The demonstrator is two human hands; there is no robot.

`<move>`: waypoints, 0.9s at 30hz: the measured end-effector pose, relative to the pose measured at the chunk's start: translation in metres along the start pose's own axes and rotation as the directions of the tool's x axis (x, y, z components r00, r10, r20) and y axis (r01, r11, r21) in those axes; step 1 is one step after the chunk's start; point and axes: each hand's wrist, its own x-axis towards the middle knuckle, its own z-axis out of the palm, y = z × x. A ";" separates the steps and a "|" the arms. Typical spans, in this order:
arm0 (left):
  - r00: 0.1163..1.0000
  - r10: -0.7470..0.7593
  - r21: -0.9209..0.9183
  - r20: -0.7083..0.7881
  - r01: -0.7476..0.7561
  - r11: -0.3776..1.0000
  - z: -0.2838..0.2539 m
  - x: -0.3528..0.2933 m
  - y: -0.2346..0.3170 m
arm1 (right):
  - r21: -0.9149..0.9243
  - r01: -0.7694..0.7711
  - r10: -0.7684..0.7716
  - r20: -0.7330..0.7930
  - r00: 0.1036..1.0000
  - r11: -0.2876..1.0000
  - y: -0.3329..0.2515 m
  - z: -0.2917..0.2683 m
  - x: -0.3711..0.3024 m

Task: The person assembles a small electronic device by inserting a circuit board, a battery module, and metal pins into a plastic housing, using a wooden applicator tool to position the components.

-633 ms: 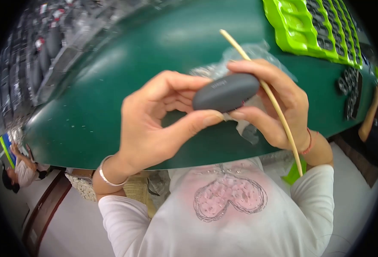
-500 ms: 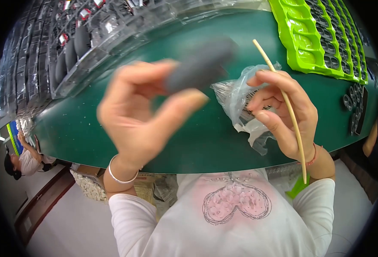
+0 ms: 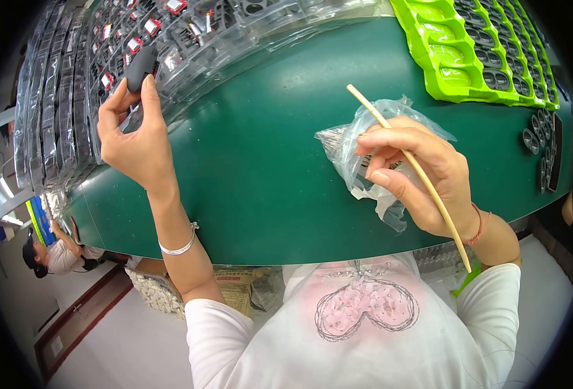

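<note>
At the far left, my left hand (image 3: 137, 146) pinches a dark grey oval casing (image 3: 142, 65) between thumb and fingers. The casing is over the front edge of a clear plastic tray (image 3: 199, 76) that holds dark parts with small silver-and-red pieces. My right hand (image 3: 429, 162) is closed round a thin wooden stick (image 3: 434, 194), which slants from upper left down past the wrist. Its thumb and fingertips are curled close together; whether anything small lies between them I cannot tell. Behind those fingers lies a crumpled clear plastic bag (image 3: 354, 159) with many thin metal pieces in it, partly hidden.
A bright green tray (image 3: 432, 68) with dark oval rings in its pockets stands at the far right. Several loose dark rings (image 3: 531, 141) lie below it on the green table (image 3: 260, 175). More clear trays (image 3: 53, 97) are at the left. Another person (image 3: 59, 256) sits far left.
My left hand has carried the dark grey casing from the middle of the table leftward and away to the clear tray. My right hand, still holding the stick, has shifted slightly left.
</note>
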 end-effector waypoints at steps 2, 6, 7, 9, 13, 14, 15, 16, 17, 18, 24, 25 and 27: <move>0.999 0.033 0.094 -0.003 -0.033 0.995 0.001 0.001 0.004 | -0.009 0.008 -0.008 0.016 1.000 1.000 0.000 0.000 -0.001; 0.991 0.134 0.143 0.015 -0.134 0.981 0.002 0.003 0.003 | -0.020 0.020 -0.019 0.019 1.000 1.000 0.002 -0.001 -0.002; 0.985 0.174 0.152 0.018 -0.175 0.973 0.001 0.003 0.003 | -0.020 0.020 -0.019 0.017 1.000 1.000 0.002 -0.001 -0.002; 0.975 0.220 0.160 0.018 -0.220 0.962 -0.001 0.002 0.001 | -0.018 0.022 -0.022 0.008 1.000 1.000 0.002 -0.001 -0.003; 0.973 0.223 0.169 0.052 -0.229 0.959 -0.002 0.003 -0.002 | -0.006 0.026 -0.026 -0.011 1.000 1.000 0.002 -0.001 -0.005; 0.973 0.225 0.178 0.052 -0.231 0.957 -0.001 0.002 -0.002 | -0.004 0.031 -0.031 -0.017 0.999 1.000 0.002 -0.001 -0.005; 0.973 0.225 0.188 0.052 -0.231 0.955 -0.002 0.003 0.000 | -0.008 0.032 -0.032 -0.022 0.999 0.999 0.001 -0.001 -0.005; 0.977 0.193 0.147 0.086 -0.204 0.968 -0.005 0.005 0.003 | -0.011 0.032 -0.032 -0.027 0.999 0.999 0.000 -0.001 -0.005; 0.976 0.200 0.148 0.085 -0.211 0.966 -0.007 0.009 0.003 | -0.007 0.036 -0.037 -0.032 0.999 0.999 0.000 -0.001 -0.005; 0.980 0.153 0.131 0.130 -0.170 0.977 -0.008 0.013 0.000 | -0.013 0.035 -0.036 -0.033 0.999 0.999 -0.001 -0.002 -0.006; 0.979 0.126 0.092 0.160 -0.141 0.986 -0.006 0.027 0.003 | -0.006 0.032 -0.032 0.001 0.999 0.999 0.000 -0.007 -0.007; 0.979 0.127 0.091 0.159 -0.142 0.986 -0.004 0.031 0.006 | -0.007 0.024 -0.024 0.037 0.999 1.000 0.001 -0.008 -0.007; 0.959 0.149 0.077 0.241 -0.172 0.982 0.004 0.038 0.014 | 0.004 0.036 -0.036 -0.009 0.999 0.999 0.001 -0.004 -0.007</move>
